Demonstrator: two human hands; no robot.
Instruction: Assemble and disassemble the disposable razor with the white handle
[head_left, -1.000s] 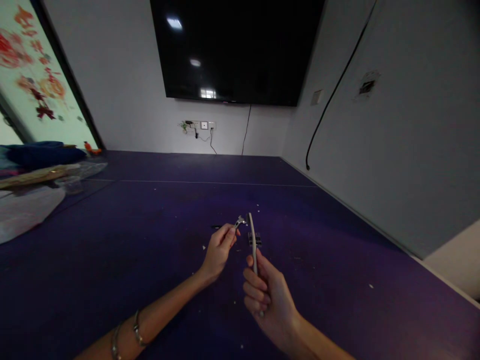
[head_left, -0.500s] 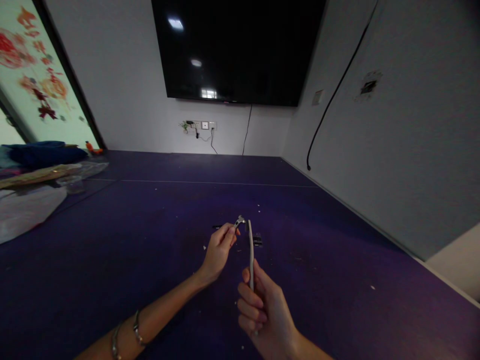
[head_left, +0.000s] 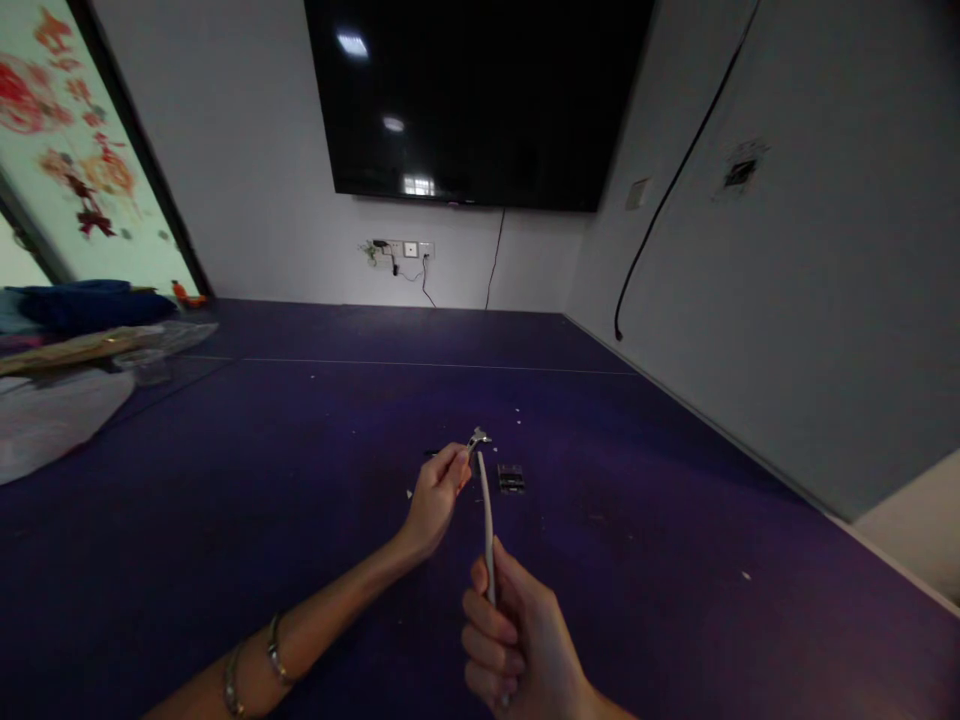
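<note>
My left hand (head_left: 435,500) is closed round a small silver metal tool (head_left: 478,438) with a T-shaped or claw-like head. That head sticks out past the fingertips; most of its handle is hidden in the grip, so its kind is unclear. In my right hand (head_left: 517,630), closed into a fist, a thin, slightly curved, pale grey-white rod (head_left: 487,520) stands up. Its top end comes close to the left fingers; whether they touch I cannot tell. Just right of the rod, a small dark item in clear material (head_left: 511,479) lies on the purple floor (head_left: 637,560).
A black object (head_left: 431,453) shows partly behind my left hand. Small white scraps dot the floor. At left lie blue cloth (head_left: 90,305) and plastic bags (head_left: 60,425). A wall-mounted TV (head_left: 480,100) is ahead, and a black cable (head_left: 667,190) hangs at right.
The right hand has moved a little left and down, bringing the rod across with it. My left hand has shifted slightly left. The dark item on the floor now shows more fully.
</note>
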